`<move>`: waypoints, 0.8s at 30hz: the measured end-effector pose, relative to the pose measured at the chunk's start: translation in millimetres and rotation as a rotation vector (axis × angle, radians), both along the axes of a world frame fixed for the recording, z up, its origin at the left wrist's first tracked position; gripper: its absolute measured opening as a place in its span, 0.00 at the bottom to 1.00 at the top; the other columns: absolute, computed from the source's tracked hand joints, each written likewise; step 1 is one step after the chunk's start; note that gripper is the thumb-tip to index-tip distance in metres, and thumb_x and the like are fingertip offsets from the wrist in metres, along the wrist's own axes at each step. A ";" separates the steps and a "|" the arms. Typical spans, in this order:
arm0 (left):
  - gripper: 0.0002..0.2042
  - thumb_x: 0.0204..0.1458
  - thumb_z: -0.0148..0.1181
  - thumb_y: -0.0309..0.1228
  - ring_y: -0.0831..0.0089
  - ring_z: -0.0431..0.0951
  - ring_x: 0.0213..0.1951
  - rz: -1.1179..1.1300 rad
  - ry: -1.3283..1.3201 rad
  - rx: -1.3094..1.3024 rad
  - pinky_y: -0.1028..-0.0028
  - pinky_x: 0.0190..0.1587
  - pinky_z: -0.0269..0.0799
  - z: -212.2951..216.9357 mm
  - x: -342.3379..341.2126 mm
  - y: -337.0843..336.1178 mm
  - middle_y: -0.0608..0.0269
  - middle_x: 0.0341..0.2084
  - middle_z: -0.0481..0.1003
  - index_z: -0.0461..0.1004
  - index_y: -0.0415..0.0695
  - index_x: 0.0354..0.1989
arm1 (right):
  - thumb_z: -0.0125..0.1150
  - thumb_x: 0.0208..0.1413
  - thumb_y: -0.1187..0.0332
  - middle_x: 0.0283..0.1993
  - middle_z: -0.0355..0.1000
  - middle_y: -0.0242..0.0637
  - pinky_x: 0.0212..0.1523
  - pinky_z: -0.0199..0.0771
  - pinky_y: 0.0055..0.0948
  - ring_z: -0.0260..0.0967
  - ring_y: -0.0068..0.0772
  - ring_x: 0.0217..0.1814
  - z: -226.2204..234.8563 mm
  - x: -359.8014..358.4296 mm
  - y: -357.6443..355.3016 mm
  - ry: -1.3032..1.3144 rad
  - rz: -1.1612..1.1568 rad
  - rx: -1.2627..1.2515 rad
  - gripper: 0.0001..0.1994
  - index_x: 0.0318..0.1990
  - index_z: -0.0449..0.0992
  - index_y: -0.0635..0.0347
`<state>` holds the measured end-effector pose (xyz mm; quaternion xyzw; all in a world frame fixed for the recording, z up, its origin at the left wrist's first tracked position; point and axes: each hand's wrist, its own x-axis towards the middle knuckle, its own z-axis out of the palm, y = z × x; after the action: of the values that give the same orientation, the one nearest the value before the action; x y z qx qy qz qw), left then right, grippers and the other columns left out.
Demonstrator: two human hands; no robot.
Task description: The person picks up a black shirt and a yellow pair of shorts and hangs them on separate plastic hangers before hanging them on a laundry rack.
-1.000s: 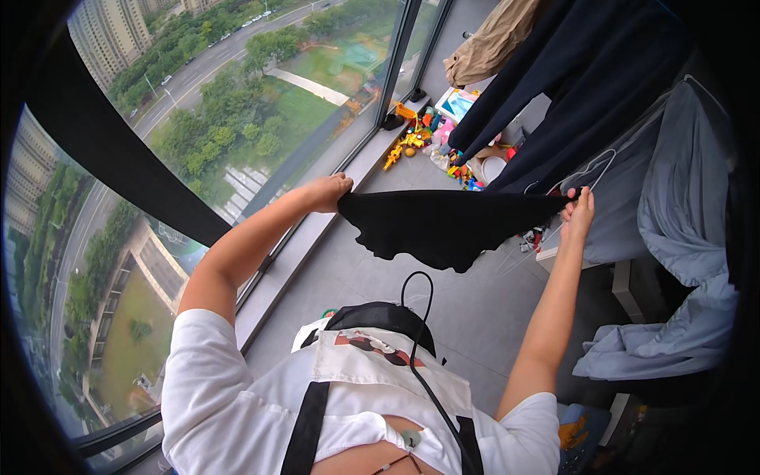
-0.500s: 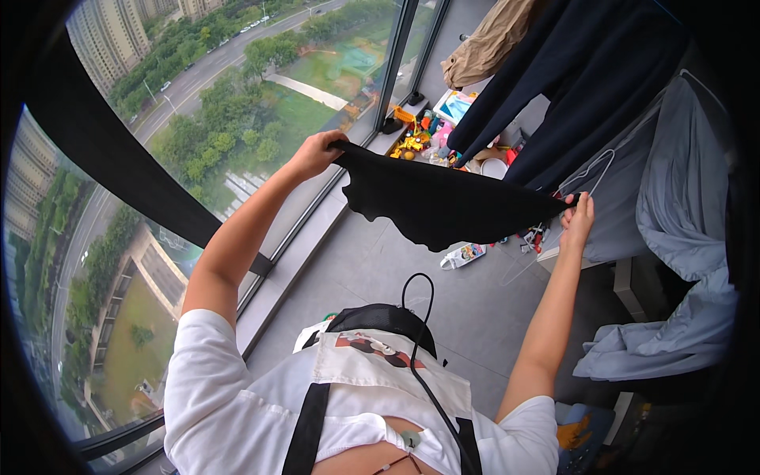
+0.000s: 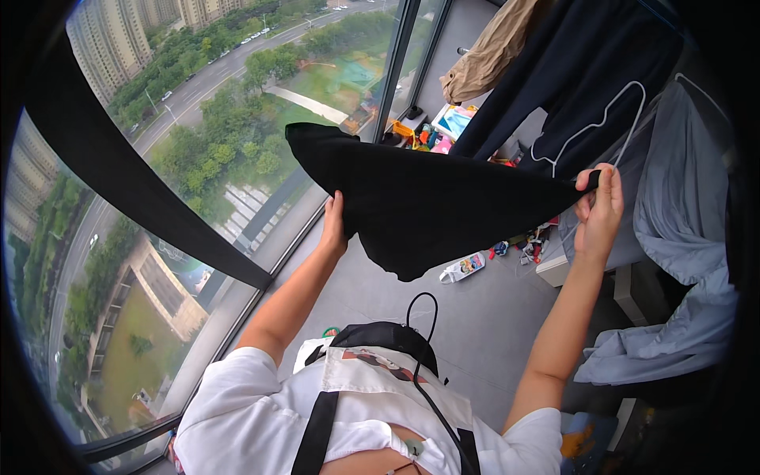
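Note:
A plain black garment (image 3: 443, 202) with a wavy lower edge is spread in the air in front of me; its kind does not show. My right hand (image 3: 603, 204) pinches its narrow right end. My left hand (image 3: 336, 226) grips its left edge low down, partly covered by the cloth. Above that hand, the garment's upper left part juts out freely toward the window. A white wire hanger (image 3: 590, 125) rises beside my right hand; whether those fingers hold it too, I cannot tell.
Dark trousers (image 3: 590, 71) and a tan garment (image 3: 487, 47) hang ahead. Grey cloth (image 3: 681, 214) drapes at the right. Toys (image 3: 423, 136) crowd the far corner, and a white printed item (image 3: 462, 267) lies on the floor (image 3: 483, 340). Tall windows (image 3: 214, 150) line the left.
My left hand has shifted from the garment's upper corner down to its side, and that corner now flares out. My right hand has risen slightly to the right; the hanger has swung up.

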<state>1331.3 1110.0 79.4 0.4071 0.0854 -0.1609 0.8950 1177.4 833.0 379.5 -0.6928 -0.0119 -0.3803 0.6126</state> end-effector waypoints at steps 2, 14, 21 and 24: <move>0.26 0.53 0.48 0.41 0.61 0.61 0.55 -0.348 0.424 -0.144 0.60 0.57 0.55 7.2 -26.1 -16.8 0.52 0.52 0.62 0.56 0.34 0.54 | 0.43 0.60 0.61 0.23 0.66 0.31 0.11 0.39 0.11 0.44 0.09 0.12 -9.7 10.7 6.8 0.070 0.005 -0.011 0.11 0.32 0.65 0.56; 0.11 0.46 0.58 0.25 0.63 0.74 0.39 -0.747 0.154 0.516 0.68 0.46 0.70 -41.9 -11.7 -4.3 0.53 0.36 0.73 0.70 0.32 0.37 | 0.45 0.59 0.61 0.24 0.67 0.30 0.11 0.39 0.12 0.47 0.09 0.12 -48.2 8.8 -49.9 0.180 -0.141 0.109 0.09 0.34 0.65 0.55; 0.08 0.45 0.58 0.28 0.66 0.76 0.35 -0.594 0.002 0.680 0.69 0.38 0.72 -64.3 1.2 2.7 0.57 0.31 0.76 0.75 0.38 0.33 | 0.43 0.60 0.62 0.24 0.66 0.28 0.10 0.38 0.12 0.45 0.08 0.11 -57.4 2.7 -56.8 0.172 -0.189 0.187 0.08 0.33 0.64 0.54; 0.08 0.46 0.56 0.31 0.65 0.76 0.33 -0.477 -0.294 1.035 0.69 0.37 0.70 -49.4 0.5 -1.3 0.55 0.28 0.76 0.76 0.40 0.32 | 0.44 0.59 0.62 0.24 0.66 0.28 0.10 0.38 0.12 0.45 0.09 0.11 -57.8 -1.5 -62.7 0.160 -0.187 0.192 0.07 0.35 0.65 0.55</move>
<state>1331.8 1108.6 30.0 0.8172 -0.0660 -0.2373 0.5211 1175.9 770.2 321.8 -0.6571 0.1380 -0.3787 0.6370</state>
